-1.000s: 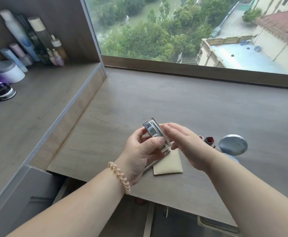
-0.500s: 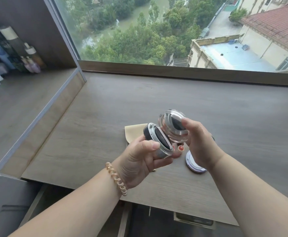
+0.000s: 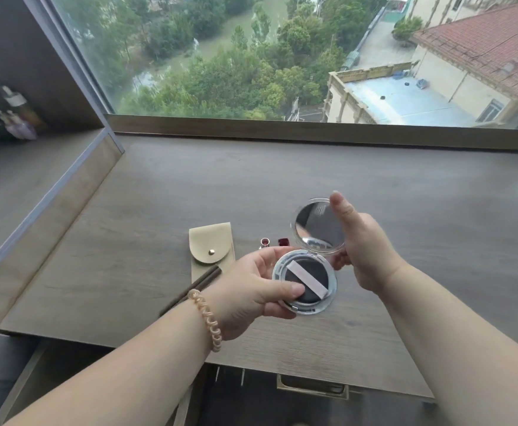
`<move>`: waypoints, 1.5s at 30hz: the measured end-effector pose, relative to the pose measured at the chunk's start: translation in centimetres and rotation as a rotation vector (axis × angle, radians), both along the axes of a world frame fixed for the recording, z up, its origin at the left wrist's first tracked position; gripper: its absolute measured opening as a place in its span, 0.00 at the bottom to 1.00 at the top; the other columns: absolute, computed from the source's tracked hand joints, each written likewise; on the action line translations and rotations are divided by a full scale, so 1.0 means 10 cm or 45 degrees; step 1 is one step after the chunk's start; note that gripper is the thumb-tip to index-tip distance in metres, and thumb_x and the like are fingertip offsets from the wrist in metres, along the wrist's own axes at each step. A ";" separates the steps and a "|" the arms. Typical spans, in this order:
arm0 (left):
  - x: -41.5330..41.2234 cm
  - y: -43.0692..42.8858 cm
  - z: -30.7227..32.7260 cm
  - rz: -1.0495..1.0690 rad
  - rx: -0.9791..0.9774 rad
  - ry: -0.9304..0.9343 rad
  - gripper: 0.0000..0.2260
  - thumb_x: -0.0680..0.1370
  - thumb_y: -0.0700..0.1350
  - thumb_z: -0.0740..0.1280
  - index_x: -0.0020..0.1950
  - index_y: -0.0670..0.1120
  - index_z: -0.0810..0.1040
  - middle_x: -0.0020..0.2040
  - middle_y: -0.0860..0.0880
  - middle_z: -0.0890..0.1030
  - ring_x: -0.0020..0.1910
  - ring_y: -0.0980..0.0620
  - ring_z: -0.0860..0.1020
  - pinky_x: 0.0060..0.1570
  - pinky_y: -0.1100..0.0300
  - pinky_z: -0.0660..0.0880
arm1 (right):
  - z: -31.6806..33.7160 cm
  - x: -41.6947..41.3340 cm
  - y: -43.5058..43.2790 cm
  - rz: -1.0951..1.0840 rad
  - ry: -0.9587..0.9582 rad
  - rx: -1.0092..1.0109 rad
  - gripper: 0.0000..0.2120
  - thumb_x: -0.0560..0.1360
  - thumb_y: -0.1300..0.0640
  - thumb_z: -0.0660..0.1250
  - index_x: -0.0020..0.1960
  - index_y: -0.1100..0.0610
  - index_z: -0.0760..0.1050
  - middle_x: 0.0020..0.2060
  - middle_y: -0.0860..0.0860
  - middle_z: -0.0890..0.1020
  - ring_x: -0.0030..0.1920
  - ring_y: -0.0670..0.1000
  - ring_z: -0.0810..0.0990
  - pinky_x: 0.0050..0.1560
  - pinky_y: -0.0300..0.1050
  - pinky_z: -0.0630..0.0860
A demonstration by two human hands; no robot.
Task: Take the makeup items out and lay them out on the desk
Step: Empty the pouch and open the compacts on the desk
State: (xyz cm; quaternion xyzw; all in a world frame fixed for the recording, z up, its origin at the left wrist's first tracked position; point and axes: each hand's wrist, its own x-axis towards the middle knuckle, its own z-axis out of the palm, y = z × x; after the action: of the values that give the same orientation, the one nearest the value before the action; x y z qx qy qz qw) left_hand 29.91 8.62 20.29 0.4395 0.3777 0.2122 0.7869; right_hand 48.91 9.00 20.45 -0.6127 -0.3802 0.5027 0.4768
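— Nearest?
— One open compact (image 3: 305, 282) above the desk (image 3: 159, 195): left hand (image 3: 245, 290) grips its base, right hand (image 3: 365, 247) holds its mirrored lid between thumb and fingers.
— Beyond?
— One pouch (image 3: 210, 250) and two lipsticks (image 3: 264, 242), lying on the desk.

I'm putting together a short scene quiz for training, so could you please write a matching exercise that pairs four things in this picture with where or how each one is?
Things
1. cushion compact
2. beige pouch
3. spiral hair tie
4. small bottles

Place or state
A. standing on the side shelf at far left
B. lying flat on the desk, flap closed
C. open, base held by the left hand, mirrored lid by the right hand
D. worn around the left wrist

Pairs: 1-C, 2-B, 3-D, 4-A
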 end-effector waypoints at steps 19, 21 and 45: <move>0.92 -0.21 -0.40 0.164 0.137 0.379 0.17 0.72 0.37 0.71 0.57 0.50 0.73 0.50 0.42 0.83 0.42 0.48 0.82 0.42 0.52 0.80 | -0.42 0.57 -0.30 -0.298 -0.074 -0.048 0.06 0.77 0.63 0.64 0.42 0.62 0.76 0.31 0.53 0.79 0.30 0.50 0.76 0.36 0.46 0.76; 0.95 -0.21 -0.42 0.154 0.188 0.455 0.15 0.71 0.40 0.72 0.54 0.50 0.73 0.44 0.45 0.83 0.37 0.48 0.81 0.39 0.53 0.79 | -0.48 0.60 -0.31 -0.353 -0.053 -0.068 0.06 0.77 0.62 0.64 0.43 0.63 0.75 0.31 0.54 0.78 0.30 0.50 0.76 0.35 0.45 0.76; 0.08 0.06 -0.55 0.671 0.268 0.889 0.06 0.72 0.38 0.63 0.41 0.47 0.78 0.32 0.49 0.79 0.30 0.53 0.78 0.31 0.60 0.73 | -0.74 0.01 -0.58 -0.297 0.003 -0.085 0.06 0.76 0.65 0.66 0.40 0.62 0.74 0.30 0.56 0.79 0.30 0.50 0.78 0.33 0.41 0.78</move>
State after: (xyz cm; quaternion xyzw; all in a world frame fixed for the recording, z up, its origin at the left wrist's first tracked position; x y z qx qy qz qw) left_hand 30.72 9.23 14.78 0.4514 0.6960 0.2815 0.4822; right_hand 49.03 3.17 13.02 -0.6678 -0.2889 0.4569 0.5116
